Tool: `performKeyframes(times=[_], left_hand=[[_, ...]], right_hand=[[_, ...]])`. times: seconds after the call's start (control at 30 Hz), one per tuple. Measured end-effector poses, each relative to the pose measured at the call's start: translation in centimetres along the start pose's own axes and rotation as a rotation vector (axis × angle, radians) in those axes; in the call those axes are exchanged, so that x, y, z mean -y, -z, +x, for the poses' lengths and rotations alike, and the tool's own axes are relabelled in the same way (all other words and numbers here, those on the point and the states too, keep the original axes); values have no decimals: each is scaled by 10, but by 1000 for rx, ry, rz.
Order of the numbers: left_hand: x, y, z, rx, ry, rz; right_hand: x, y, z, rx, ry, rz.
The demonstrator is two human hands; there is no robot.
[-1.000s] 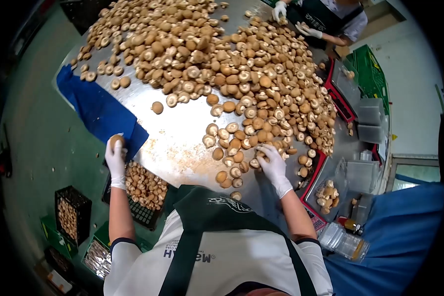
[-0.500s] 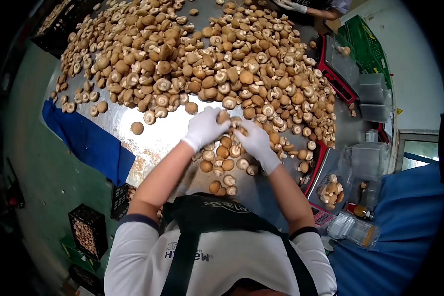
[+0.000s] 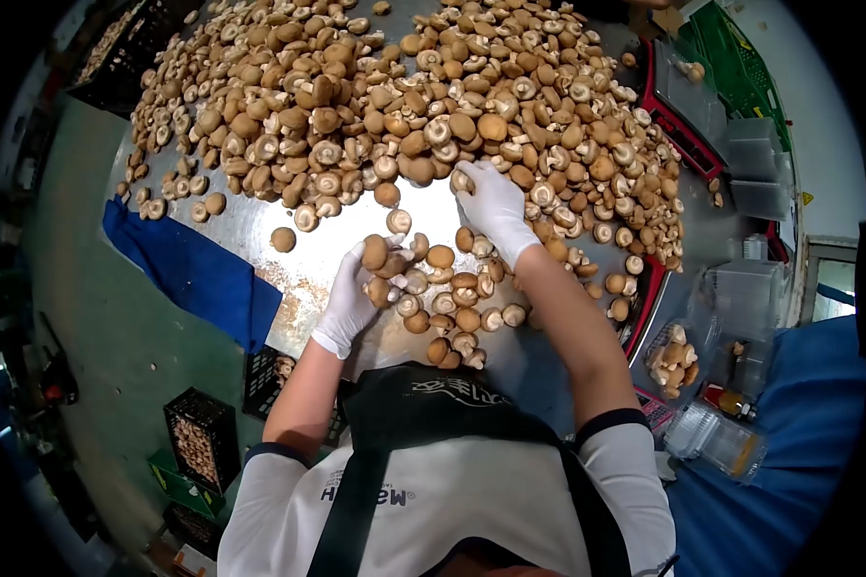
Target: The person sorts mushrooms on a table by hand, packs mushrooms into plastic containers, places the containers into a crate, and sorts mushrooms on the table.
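My left hand [image 3: 353,291], in a white glove, is curled around several brown mushrooms [image 3: 375,252] above the near part of the metal table [image 3: 308,279]. Farther up and to the right, my right hand [image 3: 494,204], also gloved, has its fingers around a mushroom [image 3: 462,181] at the edge of the large mushroom pile [image 3: 356,106]. Between my hands and my apron, loose mushrooms [image 3: 467,319] lie scattered, some cap up and some stem up.
A blue cloth [image 3: 197,274] drapes over the left table edge. Black crates [image 3: 202,442] of mushrooms stand on the floor at left. Right are red-edged scales [image 3: 678,135], a clear tray with mushrooms [image 3: 672,361], plastic containers [image 3: 746,288] and a green crate [image 3: 736,62].
My hands, together over the table half a second ago, have parted. The left moved down and left with several mushrooms; the right reached up to the pile. The view has shifted slightly.
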State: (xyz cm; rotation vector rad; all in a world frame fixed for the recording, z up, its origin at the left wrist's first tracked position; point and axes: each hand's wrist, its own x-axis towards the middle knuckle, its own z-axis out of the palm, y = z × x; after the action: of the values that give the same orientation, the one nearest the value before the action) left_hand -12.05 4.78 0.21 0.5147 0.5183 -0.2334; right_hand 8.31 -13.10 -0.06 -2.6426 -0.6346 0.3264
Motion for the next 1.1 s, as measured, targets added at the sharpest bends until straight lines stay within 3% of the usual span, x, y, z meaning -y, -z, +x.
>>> performKeyframes(times=[0.07,0.1,0.2,0.27,0.33,0.4,0.47,0.5,0.6,0.63,0.73,0.77,0.8,0.87,0.97,1.0,1.03,1.1], left_hand=[[-2,-3,-7,-22,-5,2],[1,-5,-7,-45,-18,0],[10,-8,-8,193,89,67],[11,-17,-9,315,184,182],[35,-31,-11,25,221,145],[49,-1,-6,143,400,224],[55,-24,-26,47,461,218],[61,-19,-30,135,481,177],[89,-2,-36,47,534,175],[86,2,-37,105,573,170],[85,-3,-45,215,416,231],[84,-4,-48,250,339,288],[81,-8,-49,319,310,333],[73,-19,-49,458,253,425],[54,-41,-57,517,220,674],[49,-48,-60,528,213,737],[47,-53,-64,515,265,695],[47,-53,-68,588,175,796]], right_hand=[[2,11,-18,-26,-48,234],[15,33,-34,53,-154,618],[8,22,-71,14,-27,900],[17,29,-99,71,79,881],[23,32,-125,147,213,702],[24,29,-150,186,200,607],[17,27,-164,240,241,623],[15,25,-173,229,231,608],[24,37,-179,387,278,509],[24,36,-180,381,305,466],[22,52,-156,587,356,601],[20,53,-145,569,352,742],[20,55,-131,406,418,780],[21,52,-105,143,250,459],[42,35,-71,107,89,86],[47,23,-61,298,20,-29],[46,6,-56,312,61,-66],[41,-7,-54,310,83,-49]])
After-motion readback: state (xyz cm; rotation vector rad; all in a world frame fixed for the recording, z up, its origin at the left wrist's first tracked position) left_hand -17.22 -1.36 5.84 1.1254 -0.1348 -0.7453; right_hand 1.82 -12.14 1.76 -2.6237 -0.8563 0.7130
